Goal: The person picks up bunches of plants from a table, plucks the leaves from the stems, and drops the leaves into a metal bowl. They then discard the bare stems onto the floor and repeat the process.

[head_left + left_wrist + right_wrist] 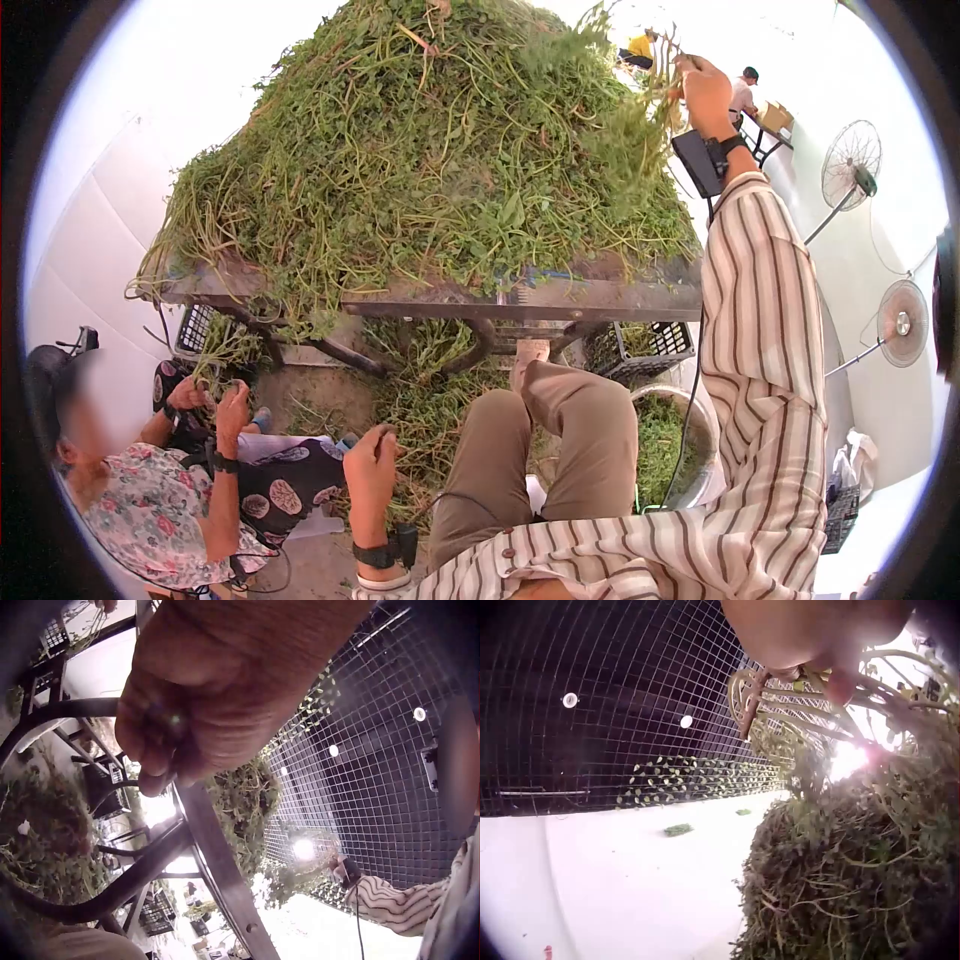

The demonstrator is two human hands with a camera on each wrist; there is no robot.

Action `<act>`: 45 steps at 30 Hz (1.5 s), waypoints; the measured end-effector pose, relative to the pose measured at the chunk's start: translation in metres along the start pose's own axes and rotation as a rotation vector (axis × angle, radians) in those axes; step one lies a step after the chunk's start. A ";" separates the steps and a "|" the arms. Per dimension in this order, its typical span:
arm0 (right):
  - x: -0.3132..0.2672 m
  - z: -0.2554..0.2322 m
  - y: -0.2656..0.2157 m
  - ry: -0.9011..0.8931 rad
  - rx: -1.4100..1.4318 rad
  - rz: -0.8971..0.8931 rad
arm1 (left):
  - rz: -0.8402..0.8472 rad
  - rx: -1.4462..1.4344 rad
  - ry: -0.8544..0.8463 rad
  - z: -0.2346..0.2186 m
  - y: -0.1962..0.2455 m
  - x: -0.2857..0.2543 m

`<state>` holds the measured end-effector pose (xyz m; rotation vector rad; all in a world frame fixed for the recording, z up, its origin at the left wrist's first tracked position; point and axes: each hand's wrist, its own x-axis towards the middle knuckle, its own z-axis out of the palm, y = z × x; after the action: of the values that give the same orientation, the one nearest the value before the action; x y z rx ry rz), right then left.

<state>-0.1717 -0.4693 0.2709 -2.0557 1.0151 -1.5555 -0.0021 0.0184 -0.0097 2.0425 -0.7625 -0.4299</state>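
Observation:
A tall heap of leafy green plants (pixel 400 170) with long stems covers the table. At its right edge my right hand (pixel 707 95) is raised, gripping a bunch of stems (pixel 660 110). The bunch's leafy ends hang toward the heap. In the right wrist view the stems (pixel 810 712) spread out under the fingers, over the heap (pixel 840 885). My left hand (pixel 370 475) is low, left of my knees and below the table edge. Its fingers are curled in the left wrist view, where the hand (pixel 202 697) shows nothing held.
A dark table edge (pixel 430 303) runs before my knees, with bent metal legs beneath. Black crates (pixel 655 350) stand under it. A white tub (pixel 708 440) of greens is at my right. At left another person (pixel 170 490) handles stems. Two fans (pixel 902 322) stand at right.

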 end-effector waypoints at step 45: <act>-0.293 0.143 -0.012 -0.410 0.244 -0.060 | 0.186 -0.331 -0.225 0.050 0.144 0.200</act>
<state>-0.0725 -0.2664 0.0356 -2.1213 0.5875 -1.1456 0.0692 -0.2050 0.0808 1.6176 -0.9397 -0.6409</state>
